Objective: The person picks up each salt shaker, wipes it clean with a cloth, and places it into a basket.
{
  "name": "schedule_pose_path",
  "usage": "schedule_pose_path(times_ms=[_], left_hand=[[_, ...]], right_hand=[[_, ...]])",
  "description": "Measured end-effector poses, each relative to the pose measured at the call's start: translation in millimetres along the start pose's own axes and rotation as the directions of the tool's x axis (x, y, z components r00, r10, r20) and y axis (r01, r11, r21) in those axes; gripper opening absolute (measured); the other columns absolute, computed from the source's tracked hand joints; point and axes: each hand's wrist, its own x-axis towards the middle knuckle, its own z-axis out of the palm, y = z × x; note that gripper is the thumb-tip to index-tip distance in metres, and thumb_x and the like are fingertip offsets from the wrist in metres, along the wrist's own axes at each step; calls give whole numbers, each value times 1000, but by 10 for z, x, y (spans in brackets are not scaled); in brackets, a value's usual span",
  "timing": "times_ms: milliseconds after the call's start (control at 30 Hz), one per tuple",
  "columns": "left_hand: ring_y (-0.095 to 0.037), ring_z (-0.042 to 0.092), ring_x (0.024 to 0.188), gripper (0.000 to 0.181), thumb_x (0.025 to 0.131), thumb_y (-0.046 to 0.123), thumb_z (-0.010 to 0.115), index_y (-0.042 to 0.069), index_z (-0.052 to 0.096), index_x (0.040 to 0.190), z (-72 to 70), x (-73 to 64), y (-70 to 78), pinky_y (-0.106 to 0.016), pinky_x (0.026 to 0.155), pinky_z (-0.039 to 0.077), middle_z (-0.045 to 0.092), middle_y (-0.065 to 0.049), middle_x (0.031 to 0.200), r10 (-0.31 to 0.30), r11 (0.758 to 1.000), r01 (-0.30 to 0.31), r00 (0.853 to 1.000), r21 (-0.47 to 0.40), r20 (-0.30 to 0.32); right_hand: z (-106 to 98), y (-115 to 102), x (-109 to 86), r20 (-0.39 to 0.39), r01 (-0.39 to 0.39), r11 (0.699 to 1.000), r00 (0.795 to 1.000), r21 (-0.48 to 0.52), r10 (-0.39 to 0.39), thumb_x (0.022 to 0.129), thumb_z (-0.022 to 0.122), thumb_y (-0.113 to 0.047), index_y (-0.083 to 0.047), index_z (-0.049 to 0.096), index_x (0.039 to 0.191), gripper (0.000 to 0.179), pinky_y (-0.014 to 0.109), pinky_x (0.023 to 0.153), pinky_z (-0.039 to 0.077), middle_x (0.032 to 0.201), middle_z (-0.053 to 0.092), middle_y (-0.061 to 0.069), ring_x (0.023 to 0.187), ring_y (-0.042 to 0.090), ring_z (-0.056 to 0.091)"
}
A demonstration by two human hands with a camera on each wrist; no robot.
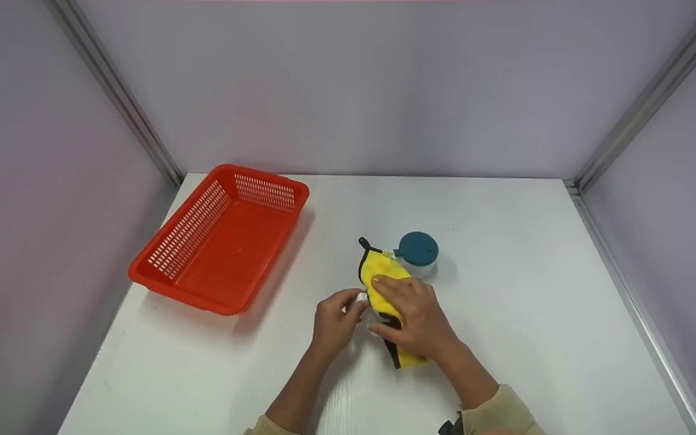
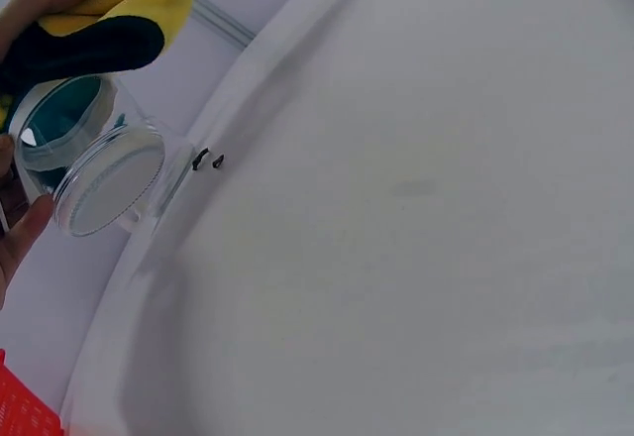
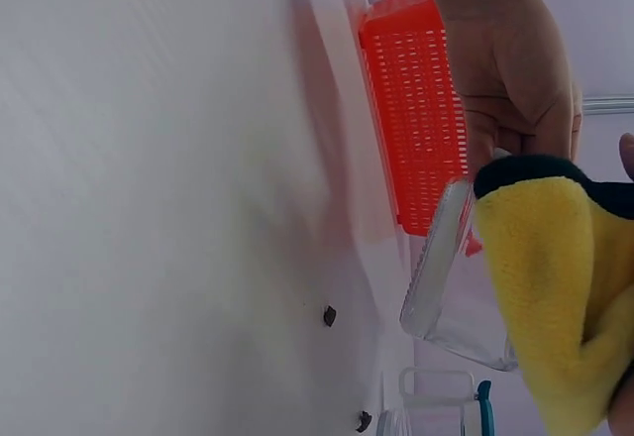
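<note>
My left hand (image 1: pixel 336 320) pinches a clear jar (image 2: pixel 109 183) between thumb and fingers, left of the cloth in the head view. The jar is tilted on its side, and its round end shows in the left wrist view. My right hand (image 1: pixel 414 314) holds a yellow cloth (image 1: pixel 379 264) with black edging against the jar, thumb apart from the fingers. In the head view the cloth covers most of the jar. Just beyond stands a second clear container with a teal lid (image 1: pixel 417 248); its clear handle (image 3: pixel 436 384) shows in the right wrist view.
A red plastic basket (image 1: pixel 221 241) with perforated sides sits at the left of the white table (image 1: pixel 505 290). Small dark bits (image 3: pixel 330 315) appear near the jars in the wrist views. Pale walls (image 1: pixel 348 90) enclose the back and sides.
</note>
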Motion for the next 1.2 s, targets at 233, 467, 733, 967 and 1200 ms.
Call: schedule_pose_path(times_ms=[233,467,733,967,1200], left_hand=[[-8,64,71,18,91,18,72,9,73,107,-5,-15,18,-21,58,58,64,0,80,-17,1000,17,1000,7,-24],[-6,61,69,19,89,21,73,11,73,105,-20,-13,35,-22,58,59,64,2,79,-5,1000,4,1000,-26,-27],[-13,65,72,21,89,23,73,11,73,105,-37,-11,28,-24,59,60,69,-2,86,-14,996,13,1000,-93,-17],[-31,68,81,19,89,14,73,7,72,107,-58,19,65,-33,62,61,71,-8,92,-83,983,81,997,-164,0],[-43,65,88,18,91,8,70,1,71,107,-142,15,326,-38,64,62,70,-14,95,-149,959,152,988,-241,30]], right_hand=[[55,-15,-36,-30,14,998,999,-66,-16,71,85,-50,-28,42,149,92,50,94,47,147,49,-10,118,20,52],[117,31,-70,-76,24,988,996,-151,-36,72,85,-47,-24,44,148,90,52,99,47,148,48,-3,125,25,49],[130,113,-118,-85,-56,997,995,-55,51,69,88,-45,-22,42,149,95,53,106,44,150,44,5,133,26,44],[89,178,-156,-25,-233,953,970,193,243,74,83,-49,-29,35,152,94,47,110,42,156,35,-2,139,22,40],[75,195,-168,92,-456,761,878,461,470,79,80,-46,-42,29,152,89,54,114,34,158,33,-6,140,23,38]])
